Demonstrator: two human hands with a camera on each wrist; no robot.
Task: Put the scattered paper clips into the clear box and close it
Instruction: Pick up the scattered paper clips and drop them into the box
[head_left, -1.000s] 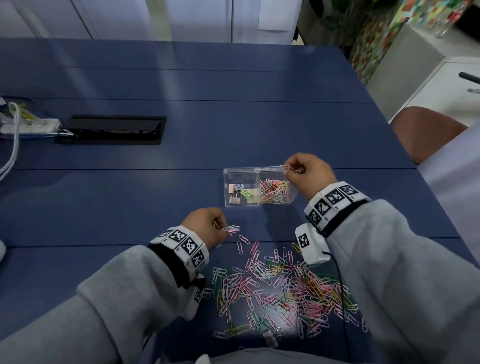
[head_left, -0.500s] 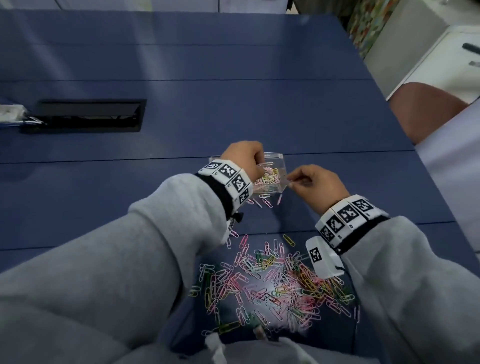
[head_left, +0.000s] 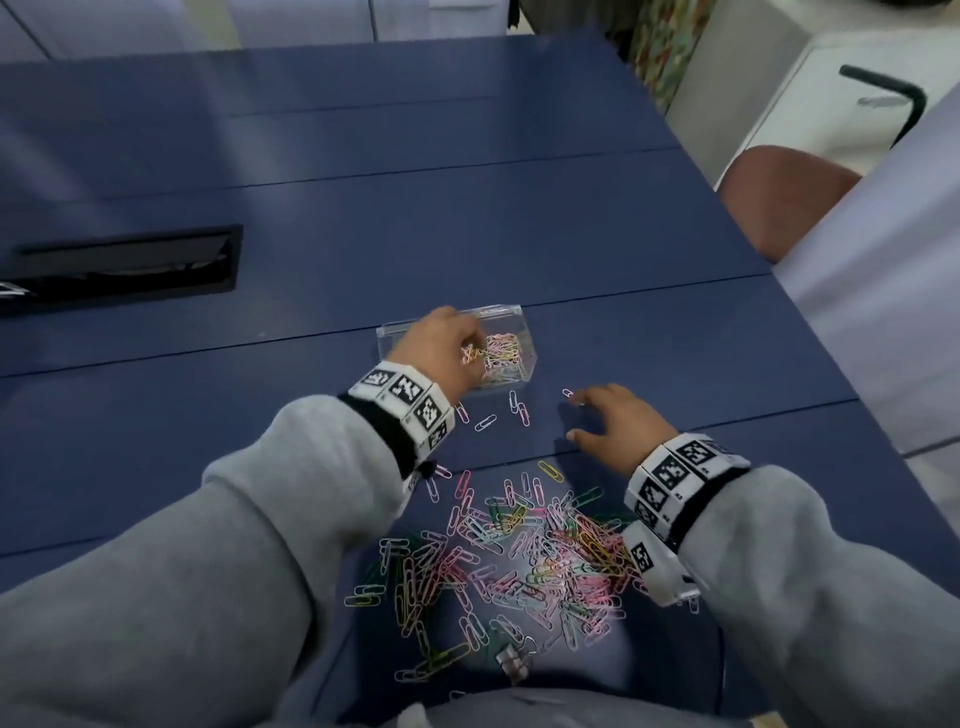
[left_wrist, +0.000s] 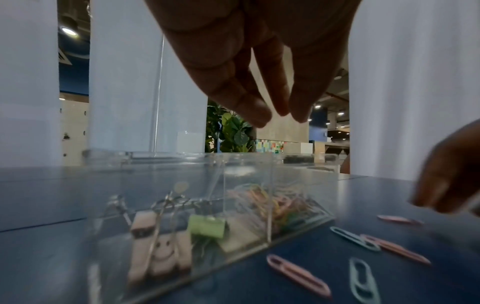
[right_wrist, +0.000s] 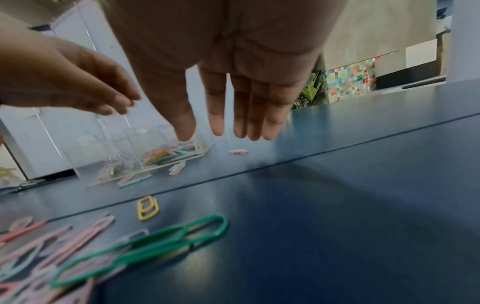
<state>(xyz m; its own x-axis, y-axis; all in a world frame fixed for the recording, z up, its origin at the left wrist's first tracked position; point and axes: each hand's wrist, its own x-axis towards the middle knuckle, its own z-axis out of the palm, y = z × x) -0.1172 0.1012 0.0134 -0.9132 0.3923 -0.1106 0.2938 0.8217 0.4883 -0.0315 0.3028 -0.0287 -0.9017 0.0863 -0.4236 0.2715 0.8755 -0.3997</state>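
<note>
Blue table (head_left: 363, 218), black cable hatch (head_left: 124, 260), brown chair (head_left: 779, 197)

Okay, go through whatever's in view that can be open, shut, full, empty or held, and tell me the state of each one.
clear box: open, no lid over it, resting on the table.
paper clip compartment: partly filled with coloured clips.
binder clip compartment: holds several binder clips.
paper clip pile: still scattered on the table.
left hand: over the box, fingers straight, holding nothing.
right hand: open, fingers spread by a loose pink clip.

one clear box (head_left: 500, 315), two hands (head_left: 615, 423), many paper clips (head_left: 519, 556)
</note>
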